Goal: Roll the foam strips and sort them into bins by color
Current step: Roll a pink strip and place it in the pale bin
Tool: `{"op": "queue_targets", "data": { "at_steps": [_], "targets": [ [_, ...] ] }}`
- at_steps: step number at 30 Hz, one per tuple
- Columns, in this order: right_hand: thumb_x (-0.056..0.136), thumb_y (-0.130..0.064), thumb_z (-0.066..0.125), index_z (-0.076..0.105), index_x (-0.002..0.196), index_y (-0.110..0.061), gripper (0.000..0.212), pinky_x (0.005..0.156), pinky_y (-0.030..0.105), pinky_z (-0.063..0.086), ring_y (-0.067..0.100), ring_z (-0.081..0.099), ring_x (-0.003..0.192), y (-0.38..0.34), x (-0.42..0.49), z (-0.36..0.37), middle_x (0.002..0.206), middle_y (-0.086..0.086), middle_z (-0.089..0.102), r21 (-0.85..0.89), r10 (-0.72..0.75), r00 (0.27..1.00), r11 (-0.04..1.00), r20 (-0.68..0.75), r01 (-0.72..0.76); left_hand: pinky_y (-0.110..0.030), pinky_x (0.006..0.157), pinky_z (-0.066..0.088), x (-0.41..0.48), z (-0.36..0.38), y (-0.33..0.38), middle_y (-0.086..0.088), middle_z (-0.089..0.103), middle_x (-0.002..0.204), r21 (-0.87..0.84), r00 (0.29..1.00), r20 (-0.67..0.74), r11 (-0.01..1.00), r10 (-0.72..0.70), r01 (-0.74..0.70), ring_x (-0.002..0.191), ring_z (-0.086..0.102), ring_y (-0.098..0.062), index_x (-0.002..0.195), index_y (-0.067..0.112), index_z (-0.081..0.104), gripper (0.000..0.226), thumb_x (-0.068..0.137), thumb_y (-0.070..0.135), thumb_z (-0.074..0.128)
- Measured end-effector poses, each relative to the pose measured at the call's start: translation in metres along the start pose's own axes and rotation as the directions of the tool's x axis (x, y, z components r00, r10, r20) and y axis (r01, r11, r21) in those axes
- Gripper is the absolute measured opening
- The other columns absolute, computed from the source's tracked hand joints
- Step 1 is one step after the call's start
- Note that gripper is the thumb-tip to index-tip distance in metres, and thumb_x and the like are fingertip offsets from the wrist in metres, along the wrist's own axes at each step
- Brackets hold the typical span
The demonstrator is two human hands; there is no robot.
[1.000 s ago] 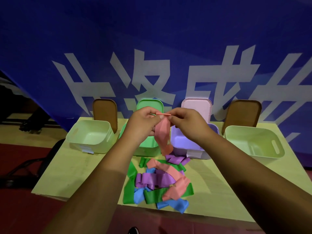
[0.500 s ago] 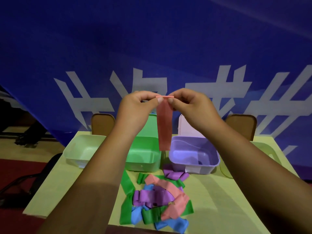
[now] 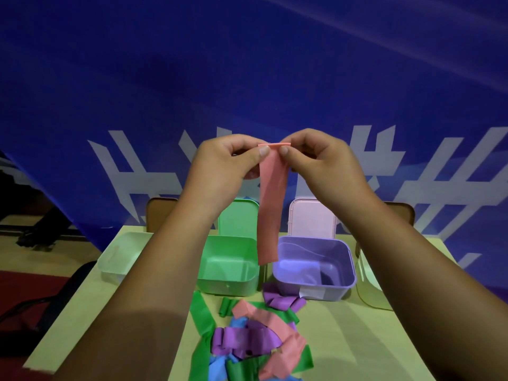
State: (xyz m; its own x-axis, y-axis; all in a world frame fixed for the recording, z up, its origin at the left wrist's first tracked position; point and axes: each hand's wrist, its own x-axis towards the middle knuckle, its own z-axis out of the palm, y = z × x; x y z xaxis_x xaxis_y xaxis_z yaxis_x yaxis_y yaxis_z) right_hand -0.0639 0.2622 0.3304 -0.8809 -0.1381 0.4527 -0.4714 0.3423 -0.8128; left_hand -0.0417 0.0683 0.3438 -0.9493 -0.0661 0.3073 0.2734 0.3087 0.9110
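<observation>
Behind right arm [image 3: 417,265], bin [image 3: 367,284] half-hidden; left hand [image 3: 222,166], right hand [image 3: 324,160] pinch strip [image 3: 270,210].

Looks like an event hall or staged demo spot, not a home or workshop. Evidence: a huge blue banner [image 3: 247,78] with big white characters [image 3: 154,171] fills the whole backdrop, with a red carpet-like floor [image 3: 27,287] below and black stand legs [image 3: 41,232] at far left. One small pale bench [image 3: 357,339] sits right against the banner, with a row of open plastic bins [image 3: 228,281] on it.
</observation>
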Motion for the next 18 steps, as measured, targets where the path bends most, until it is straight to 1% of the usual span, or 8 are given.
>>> {"op": "queue_targets", "data": {
  "at_steps": [3, 5, 8, 11, 18],
  "targets": [
    [0.103, -0.024, 0.068, 0.078, 0.105, -0.021, 0.010, 0.085, 0.042, 0.063, 0.014, 0.074, 0.092, -0.004, 0.001, 0.000, 0.094, -0.005, 0.077, 0.039, 0.005, 1.000, 0.999, -0.003, -0.005, -0.026, 0.073, 0.065, -0.001, -0.002, 0.004, -0.004, 0.083, 0.093, -0.016, 1.000, 0.006, 1.000, 0.007, -0.007, 0.088, 0.081, -0.021, 0.110, 0.016, 0.083, 0.013, 0.104, 0.016, 0.072],
    [0.103, -0.022, 0.069, 0.078, 0.105, -0.018, 0.009, 0.083, 0.043, 0.064, 0.017, 0.075, 0.089, -0.006, 0.000, 0.001, 0.093, 0.000, 0.078, 0.082, 0.022, 1.000, 0.996, -0.004, -0.022, -0.024, 0.070, 0.063, -0.002, -0.003, 0.006, -0.003, 0.082, 0.092, -0.030, 1.000, 0.007, 1.000, 0.002, -0.002, 0.085, 0.081, -0.019, 0.109, 0.016, 0.083, 0.013, 0.105, 0.015, 0.071],
    [0.103, -0.021, 0.070, 0.078, 0.104, -0.018, 0.009, 0.081, 0.046, 0.063, 0.019, 0.075, 0.085, -0.008, 0.000, 0.002, 0.091, 0.002, 0.078, 0.097, 0.025, 1.000, 0.995, -0.009, -0.024, -0.026, 0.069, 0.063, -0.003, -0.003, 0.007, -0.003, 0.082, 0.091, -0.050, 1.000, 0.004, 0.999, -0.004, 0.004, 0.083, 0.080, -0.018, 0.110, 0.017, 0.083, 0.013, 0.105, 0.019, 0.072],
    [0.103, -0.021, 0.070, 0.078, 0.104, -0.019, 0.009, 0.083, 0.048, 0.063, 0.019, 0.075, 0.086, -0.010, -0.002, 0.002, 0.091, 0.001, 0.078, 0.105, 0.028, 1.000, 0.994, -0.001, -0.028, -0.024, 0.067, 0.062, -0.006, -0.003, 0.011, -0.004, 0.081, 0.091, -0.056, 1.000, 0.000, 0.998, -0.005, 0.005, 0.082, 0.080, -0.016, 0.111, 0.016, 0.083, 0.015, 0.105, 0.023, 0.072],
    [0.103, -0.018, 0.069, 0.079, 0.106, -0.014, 0.010, 0.082, 0.042, 0.065, 0.019, 0.076, 0.086, -0.018, -0.008, 0.000, 0.091, 0.002, 0.079, 0.156, 0.064, 0.998, 0.986, 0.006, -0.064, -0.021, 0.068, 0.062, -0.014, -0.002, 0.017, 0.002, 0.082, 0.091, -0.019, 0.999, -0.031, 1.000, 0.016, -0.017, 0.083, 0.080, -0.013, 0.109, 0.016, 0.083, 0.013, 0.103, 0.023, 0.074]
  ]
}}
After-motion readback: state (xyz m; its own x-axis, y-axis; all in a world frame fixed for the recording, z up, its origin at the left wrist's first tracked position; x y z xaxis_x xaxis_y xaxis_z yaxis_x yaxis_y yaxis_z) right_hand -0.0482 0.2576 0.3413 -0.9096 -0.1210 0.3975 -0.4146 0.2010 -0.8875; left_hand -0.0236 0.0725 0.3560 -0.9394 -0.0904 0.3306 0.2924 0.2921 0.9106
